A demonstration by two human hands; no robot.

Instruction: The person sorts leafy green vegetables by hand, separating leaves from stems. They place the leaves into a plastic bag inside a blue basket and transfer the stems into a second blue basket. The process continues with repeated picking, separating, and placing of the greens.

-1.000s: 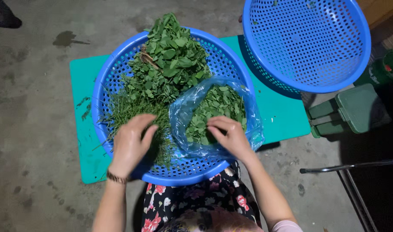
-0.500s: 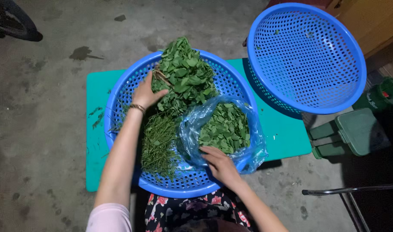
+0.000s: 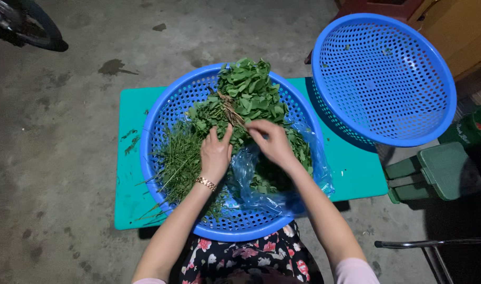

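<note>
Both hands meet over the leafy green bunch lying in the blue perforated basket: the left hand rests on the leaves with fingers loose and spread, the right hand pinches stems; a clear plastic bag lies beside them

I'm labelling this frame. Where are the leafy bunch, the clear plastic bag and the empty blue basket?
leafy bunch [image 3: 251, 92], head view, on the upper leaves.
clear plastic bag [image 3: 247, 169], head view, on its left edge.
empty blue basket [image 3: 382, 73], head view, on its perforated bottom.
</note>
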